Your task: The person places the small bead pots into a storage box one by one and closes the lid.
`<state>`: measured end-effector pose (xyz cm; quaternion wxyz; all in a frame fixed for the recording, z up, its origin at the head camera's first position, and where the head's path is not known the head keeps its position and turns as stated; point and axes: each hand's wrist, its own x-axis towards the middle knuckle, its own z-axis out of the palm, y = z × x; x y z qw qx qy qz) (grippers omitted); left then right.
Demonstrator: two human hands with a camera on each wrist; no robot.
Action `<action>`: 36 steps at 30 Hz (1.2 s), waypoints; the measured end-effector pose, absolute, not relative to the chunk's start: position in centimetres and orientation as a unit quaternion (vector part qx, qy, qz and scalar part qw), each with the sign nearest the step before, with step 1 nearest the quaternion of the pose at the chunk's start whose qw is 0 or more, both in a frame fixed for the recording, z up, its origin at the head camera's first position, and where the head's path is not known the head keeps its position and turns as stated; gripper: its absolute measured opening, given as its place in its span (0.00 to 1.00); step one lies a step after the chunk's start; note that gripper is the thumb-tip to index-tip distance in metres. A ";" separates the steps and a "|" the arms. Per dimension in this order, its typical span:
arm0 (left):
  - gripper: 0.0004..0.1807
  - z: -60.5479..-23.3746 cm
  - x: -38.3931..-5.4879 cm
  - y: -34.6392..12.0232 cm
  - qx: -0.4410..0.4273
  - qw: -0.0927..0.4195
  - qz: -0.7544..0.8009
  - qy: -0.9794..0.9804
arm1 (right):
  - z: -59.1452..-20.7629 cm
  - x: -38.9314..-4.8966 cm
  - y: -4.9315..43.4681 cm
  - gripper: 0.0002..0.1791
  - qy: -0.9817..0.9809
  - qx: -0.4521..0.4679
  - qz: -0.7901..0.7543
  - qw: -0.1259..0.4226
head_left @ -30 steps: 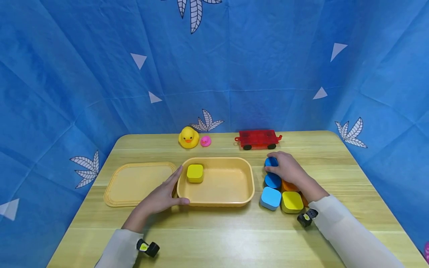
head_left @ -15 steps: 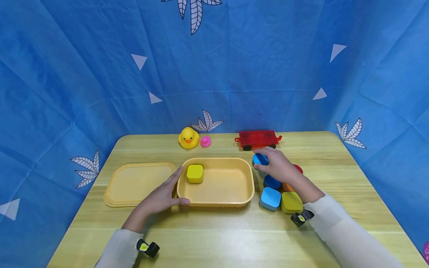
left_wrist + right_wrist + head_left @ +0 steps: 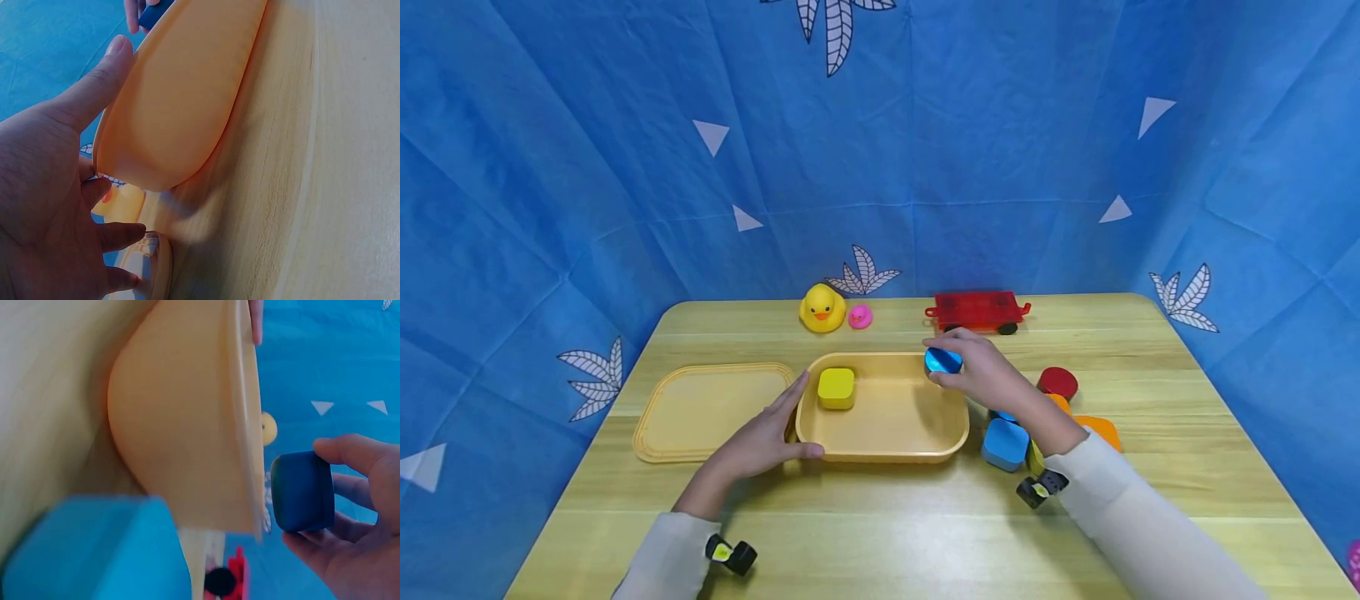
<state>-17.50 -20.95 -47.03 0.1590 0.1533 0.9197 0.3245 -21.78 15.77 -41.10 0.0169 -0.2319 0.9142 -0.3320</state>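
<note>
Right hand [image 3: 988,371] pinches blue block [image 3: 942,361] above far right corner of tray [image 3: 895,417]. Left hand [image 3: 760,437] spread wide, touching tray's left end. Yellow block [image 3: 837,388] inside, toward left; tray rests on bench [image 3: 880,525].

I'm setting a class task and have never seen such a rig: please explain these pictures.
No machine here: a person works barehanded, with a left grip and a right grip. The wide pictures come from a head camera, the closer ones from wrist cameras. On the table: a tray holding a yellow block, a flat panel left of it, a yellow duck, a pink duck, a red wagon and, at right, coloured blocks. The left grip touches the tray's left end; the right grip holds a blue block by the tray's far right corner.
</note>
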 end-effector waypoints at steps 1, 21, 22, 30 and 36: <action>0.67 -47.0 -17.5 -21.0 0.154 0.159 0.325 0.919 | -41.2 -21.8 15.4 0.31 0.913 -0.230 -0.336 0.022; 0.66 -47.2 -17.6 -20.9 0.154 0.157 0.323 0.921 | -44.6 -23.1 8.5 0.31 0.910 -0.219 -0.345 0.066; 0.66 -47.3 -17.6 -20.9 0.154 0.157 0.323 0.921 | -44.8 -23.2 8.2 0.31 0.911 -0.218 -0.343 0.071; 0.65 -47.3 -17.6 -20.9 0.153 0.158 0.322 0.921 | -45.9 -23.2 6.6 0.30 0.915 -0.223 -0.331 0.063; 0.65 -47.3 -17.6 -20.9 0.149 0.160 0.320 0.922 | -46.2 -23.0 5.9 0.30 0.919 -0.211 -0.328 0.058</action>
